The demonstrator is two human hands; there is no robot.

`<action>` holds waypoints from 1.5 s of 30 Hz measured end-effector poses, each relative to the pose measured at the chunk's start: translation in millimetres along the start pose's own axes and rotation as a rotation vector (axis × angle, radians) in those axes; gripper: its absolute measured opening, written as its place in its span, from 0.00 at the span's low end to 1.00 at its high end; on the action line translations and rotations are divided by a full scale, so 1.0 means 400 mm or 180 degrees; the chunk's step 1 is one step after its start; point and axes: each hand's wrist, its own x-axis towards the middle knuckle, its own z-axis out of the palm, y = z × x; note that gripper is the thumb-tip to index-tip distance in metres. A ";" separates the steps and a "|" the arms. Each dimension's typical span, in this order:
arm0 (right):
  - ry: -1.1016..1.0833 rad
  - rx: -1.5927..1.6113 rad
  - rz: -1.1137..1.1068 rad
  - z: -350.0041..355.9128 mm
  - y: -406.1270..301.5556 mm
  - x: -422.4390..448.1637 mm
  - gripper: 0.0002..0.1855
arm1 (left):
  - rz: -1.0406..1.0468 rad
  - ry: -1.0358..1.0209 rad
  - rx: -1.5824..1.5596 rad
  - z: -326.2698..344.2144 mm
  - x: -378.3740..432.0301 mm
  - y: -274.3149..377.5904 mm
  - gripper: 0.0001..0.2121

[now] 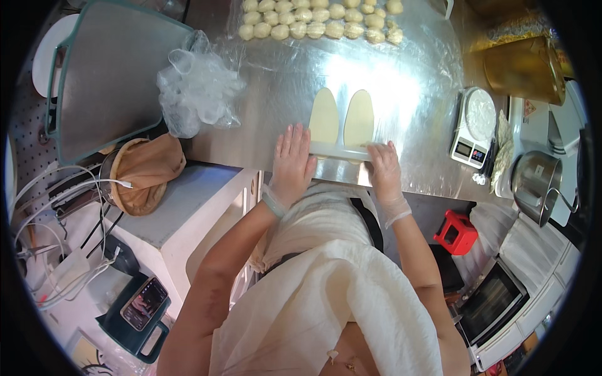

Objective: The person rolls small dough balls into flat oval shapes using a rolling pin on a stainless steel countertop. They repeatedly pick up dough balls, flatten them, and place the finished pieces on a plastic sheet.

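Note:
A pale, slim rolling pin lies crosswise over the near ends of two flattened dough pieces. The left dough strip and the right dough strip are long thin ovals, side by side on the film-covered metal worktop. My left hand, in a clear plastic glove, bears on the pin's left end with its fingers stretched forward. At the other end, the curled fingers of my gloved right hand hold the pin. Both pin ends are hidden under my hands.
Several dough balls sit in rows under plastic film at the back. Crumpled clear plastic and a green-rimmed cutting board are on the left. To the right are a digital kitchen scale and a steel bowl.

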 end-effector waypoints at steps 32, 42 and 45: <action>-0.0991 0.0062 0.0194 -0.058 -0.024 0.057 0.36 | 0.1143 -0.0324 -0.0394 -0.005 0.435 -0.112 0.18; -0.1444 -0.0439 0.0304 0.078 -0.120 -0.180 0.42 | 0.0784 0.0057 -0.0443 -0.032 0.424 -0.145 0.12; -0.1488 -0.0529 0.0407 0.102 -0.120 -0.194 0.45 | 0.0069 0.0469 -0.0452 -0.080 0.323 -0.166 0.12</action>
